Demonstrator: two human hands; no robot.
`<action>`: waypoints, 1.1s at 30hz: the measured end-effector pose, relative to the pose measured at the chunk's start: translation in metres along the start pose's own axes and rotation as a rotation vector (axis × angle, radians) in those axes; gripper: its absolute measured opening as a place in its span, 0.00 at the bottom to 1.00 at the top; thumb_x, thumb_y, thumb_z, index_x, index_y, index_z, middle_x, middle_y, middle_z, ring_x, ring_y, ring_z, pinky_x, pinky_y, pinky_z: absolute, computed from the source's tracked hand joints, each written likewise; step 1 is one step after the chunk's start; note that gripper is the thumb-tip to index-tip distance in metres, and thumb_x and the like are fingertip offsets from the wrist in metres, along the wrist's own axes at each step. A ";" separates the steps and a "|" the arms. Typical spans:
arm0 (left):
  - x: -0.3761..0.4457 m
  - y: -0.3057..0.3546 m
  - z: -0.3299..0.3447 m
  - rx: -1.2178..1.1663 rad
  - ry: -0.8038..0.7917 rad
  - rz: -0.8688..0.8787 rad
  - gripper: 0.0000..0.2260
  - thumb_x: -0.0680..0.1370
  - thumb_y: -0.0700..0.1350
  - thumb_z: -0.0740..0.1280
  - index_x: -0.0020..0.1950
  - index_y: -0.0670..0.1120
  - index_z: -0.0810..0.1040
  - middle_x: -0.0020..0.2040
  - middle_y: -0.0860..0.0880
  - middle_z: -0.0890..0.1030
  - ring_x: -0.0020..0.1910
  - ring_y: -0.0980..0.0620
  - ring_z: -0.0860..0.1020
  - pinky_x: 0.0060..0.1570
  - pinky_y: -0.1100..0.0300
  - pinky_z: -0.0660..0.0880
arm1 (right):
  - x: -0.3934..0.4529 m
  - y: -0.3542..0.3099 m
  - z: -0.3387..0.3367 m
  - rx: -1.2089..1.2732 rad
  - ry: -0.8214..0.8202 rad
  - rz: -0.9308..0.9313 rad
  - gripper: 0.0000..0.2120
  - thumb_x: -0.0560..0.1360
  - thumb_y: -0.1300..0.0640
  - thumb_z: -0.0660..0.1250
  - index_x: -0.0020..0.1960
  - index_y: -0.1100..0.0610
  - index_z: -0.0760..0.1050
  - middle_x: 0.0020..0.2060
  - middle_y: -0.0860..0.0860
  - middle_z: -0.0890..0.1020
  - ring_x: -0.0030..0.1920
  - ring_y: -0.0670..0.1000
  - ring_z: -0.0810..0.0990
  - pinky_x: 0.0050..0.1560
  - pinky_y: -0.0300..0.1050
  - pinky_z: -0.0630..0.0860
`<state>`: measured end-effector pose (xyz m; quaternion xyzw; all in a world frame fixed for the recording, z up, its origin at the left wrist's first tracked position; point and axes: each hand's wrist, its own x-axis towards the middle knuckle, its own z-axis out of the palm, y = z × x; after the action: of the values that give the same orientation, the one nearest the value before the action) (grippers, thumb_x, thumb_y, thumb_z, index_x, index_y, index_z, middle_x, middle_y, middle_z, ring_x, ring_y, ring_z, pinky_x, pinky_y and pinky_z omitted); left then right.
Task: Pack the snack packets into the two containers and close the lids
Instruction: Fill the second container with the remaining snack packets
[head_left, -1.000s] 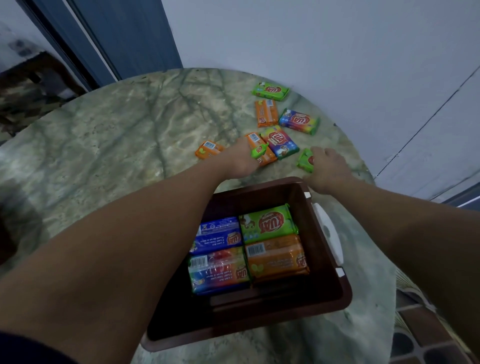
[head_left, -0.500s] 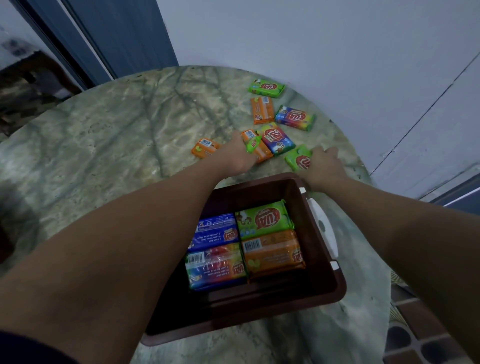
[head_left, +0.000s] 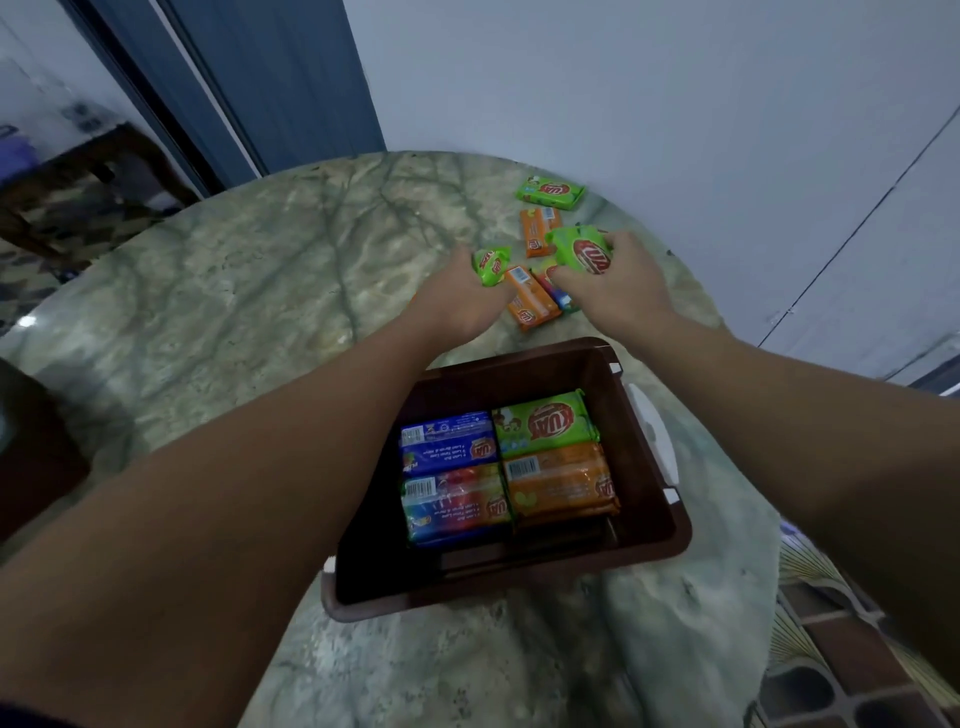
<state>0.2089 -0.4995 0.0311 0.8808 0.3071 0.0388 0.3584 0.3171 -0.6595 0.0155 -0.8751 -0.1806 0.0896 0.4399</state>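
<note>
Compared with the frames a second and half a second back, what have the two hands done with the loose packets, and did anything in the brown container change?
The right hand has closed round a green packet and lifted it off the table. The left hand now holds a smaller green packet raised above the orange packet. The four packets in the brown container lie as before.

A single head-worn wide-angle camera looks forward and down along both forearms, close above a brown container (head_left: 670, 525) on a marble table (head_left: 234, 291); walls bend at the frame's edges.
</note>
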 end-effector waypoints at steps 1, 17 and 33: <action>-0.006 -0.001 -0.004 -0.002 0.018 0.023 0.21 0.77 0.59 0.68 0.63 0.48 0.68 0.49 0.53 0.78 0.45 0.55 0.77 0.43 0.55 0.72 | -0.005 -0.003 0.002 -0.002 0.006 -0.026 0.31 0.62 0.34 0.72 0.58 0.51 0.72 0.50 0.48 0.80 0.51 0.52 0.80 0.55 0.57 0.79; -0.121 -0.061 0.005 0.383 0.059 0.304 0.37 0.71 0.62 0.63 0.74 0.47 0.58 0.64 0.43 0.67 0.64 0.43 0.68 0.65 0.47 0.69 | -0.095 0.006 0.007 -0.433 -0.309 -0.528 0.44 0.64 0.39 0.72 0.76 0.51 0.64 0.68 0.53 0.70 0.66 0.59 0.70 0.62 0.55 0.73; -0.137 -0.099 0.028 0.535 -0.030 0.345 0.31 0.78 0.57 0.69 0.77 0.57 0.60 0.68 0.48 0.70 0.66 0.46 0.67 0.67 0.48 0.66 | -0.101 0.018 0.009 -0.879 -0.510 -0.675 0.40 0.69 0.39 0.72 0.77 0.46 0.64 0.64 0.48 0.71 0.61 0.52 0.71 0.61 0.51 0.73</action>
<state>0.0559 -0.5393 -0.0334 0.9834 0.1471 0.0039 0.1064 0.2259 -0.7019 -0.0043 -0.8201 -0.5679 0.0691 -0.0156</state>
